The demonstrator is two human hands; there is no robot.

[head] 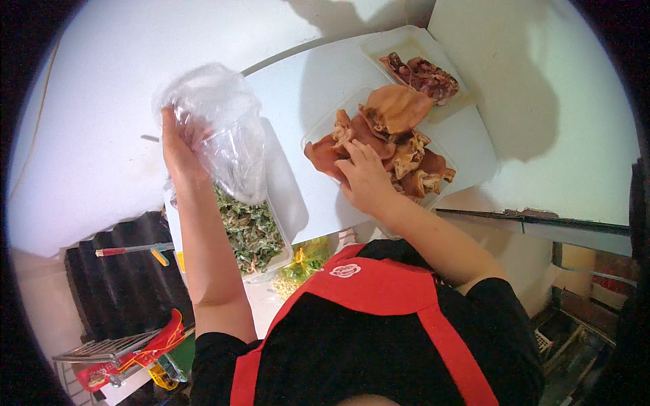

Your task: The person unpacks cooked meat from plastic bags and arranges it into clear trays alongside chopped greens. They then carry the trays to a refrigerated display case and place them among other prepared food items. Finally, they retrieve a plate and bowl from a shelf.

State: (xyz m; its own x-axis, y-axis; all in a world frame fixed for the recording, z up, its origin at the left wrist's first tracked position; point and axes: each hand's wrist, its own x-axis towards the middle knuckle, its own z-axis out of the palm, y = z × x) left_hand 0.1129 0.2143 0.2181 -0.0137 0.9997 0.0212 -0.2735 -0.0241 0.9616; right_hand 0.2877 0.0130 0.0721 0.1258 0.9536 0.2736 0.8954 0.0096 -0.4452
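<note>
My left hand [185, 144] is raised at the left and grips a clear plastic bag [223, 127], which covers its fingers. The bag hangs over a clear plastic tub [288, 248] of chopped, wilted green leaves [251, 233]. My right hand [365, 175] rests with its fingertips on brownish-orange cooked meat pieces that look like pig ears [398, 109]. Whether the fingers pinch a piece cannot be told. Those pieces are heaped in a clear plastic tray [449, 175]. Behind it, a second clear tray [378, 48] holds darker reddish-brown meat [431, 78].
The trays stand on a white board or tabletop [284, 101] against white walls. A bag of yellow and green food [304, 259] lies near my red apron [376, 284]. At lower left are a wire rack [109, 347], red packaging [142, 355] and a red-handled tool [127, 250].
</note>
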